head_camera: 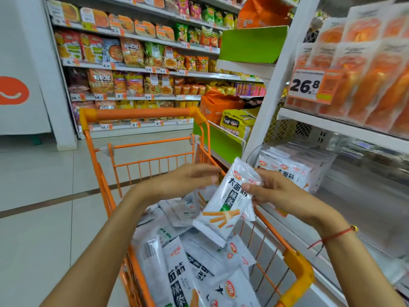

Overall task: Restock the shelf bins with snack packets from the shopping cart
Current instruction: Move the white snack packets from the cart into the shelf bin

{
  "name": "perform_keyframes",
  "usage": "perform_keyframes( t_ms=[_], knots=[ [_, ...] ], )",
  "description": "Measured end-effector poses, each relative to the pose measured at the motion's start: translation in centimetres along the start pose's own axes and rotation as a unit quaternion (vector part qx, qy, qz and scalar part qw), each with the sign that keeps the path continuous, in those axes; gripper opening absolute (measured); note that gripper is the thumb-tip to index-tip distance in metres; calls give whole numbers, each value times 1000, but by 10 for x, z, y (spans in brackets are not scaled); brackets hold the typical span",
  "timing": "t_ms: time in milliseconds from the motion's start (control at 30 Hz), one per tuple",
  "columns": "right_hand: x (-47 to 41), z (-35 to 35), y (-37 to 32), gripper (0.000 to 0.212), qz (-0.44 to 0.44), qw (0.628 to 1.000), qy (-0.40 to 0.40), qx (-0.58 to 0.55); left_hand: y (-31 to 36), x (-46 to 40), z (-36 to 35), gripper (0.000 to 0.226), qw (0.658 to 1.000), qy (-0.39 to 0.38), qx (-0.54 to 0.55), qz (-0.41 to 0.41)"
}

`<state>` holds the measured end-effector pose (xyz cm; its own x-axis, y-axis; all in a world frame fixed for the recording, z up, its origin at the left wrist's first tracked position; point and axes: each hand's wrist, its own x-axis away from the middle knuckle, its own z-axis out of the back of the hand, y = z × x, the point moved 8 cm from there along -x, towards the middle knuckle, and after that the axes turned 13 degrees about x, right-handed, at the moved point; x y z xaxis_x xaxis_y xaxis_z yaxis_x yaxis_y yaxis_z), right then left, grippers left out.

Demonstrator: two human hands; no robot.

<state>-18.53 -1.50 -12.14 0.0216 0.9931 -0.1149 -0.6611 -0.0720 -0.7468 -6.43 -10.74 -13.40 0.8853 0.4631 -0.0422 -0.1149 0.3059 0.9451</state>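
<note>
An orange shopping cart (141, 113) stands in front of me, filled with several white snack packets (177, 275). My right hand (276, 191) pinches one white packet (223, 209) by its upper right part, holding it tilted above the cart's right side. My left hand (186, 180) hovers just left of that packet, palm down with fingers extended toward its top edge; whether the fingertips touch it is unclear. To the right, a clear shelf bin (318, 151) holds several of the same white packets (285, 171) standing upright.
The white shelf unit (285, 69) on the right carries orange packs and a 26.8 price tag (307, 86). Green display boxes (223, 142) sit beyond the cart. A long snack aisle (132, 60) fills the background, with tiled floor (39, 178) to the left.
</note>
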Motion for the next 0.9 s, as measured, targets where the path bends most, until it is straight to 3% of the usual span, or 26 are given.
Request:
perform_keyframes(
  t_ms=[100, 200, 333, 467, 600, 700, 800, 900],
  knots=[
    [10, 4, 0, 25, 11, 997, -17, -70, -3, -2, -16, 49, 996, -89, 22, 4],
    [12, 13, 2, 20, 1, 996, 24, -91, -5, -1, -15, 37, 994, -81, -70, -17],
    [12, 37, 11, 14, -41, 980, 177, -77, -7, -2, -4, 21, 999, 21, -32, 0],
    [17, 63, 14, 17, -44, 937, 331, -104, -20, 3, 3, 27, 995, 58, 36, 71],
    [7, 43, 19, 15, -91, 960, 248, -96, -27, 4, 6, 24, 979, 98, 139, 111],
    [-4, 24, 22, 20, -96, 961, 250, -67, -30, 1, -2, 21, 949, 121, 251, 145],
    [-13, 10, 19, 35, -86, 958, 266, -61, -24, 0, -14, 20, 965, 88, 211, 128],
    [-16, 4, 9, 35, -66, 956, 281, -60, -12, 5, -20, 29, 988, 55, 118, 88]
  ],
)
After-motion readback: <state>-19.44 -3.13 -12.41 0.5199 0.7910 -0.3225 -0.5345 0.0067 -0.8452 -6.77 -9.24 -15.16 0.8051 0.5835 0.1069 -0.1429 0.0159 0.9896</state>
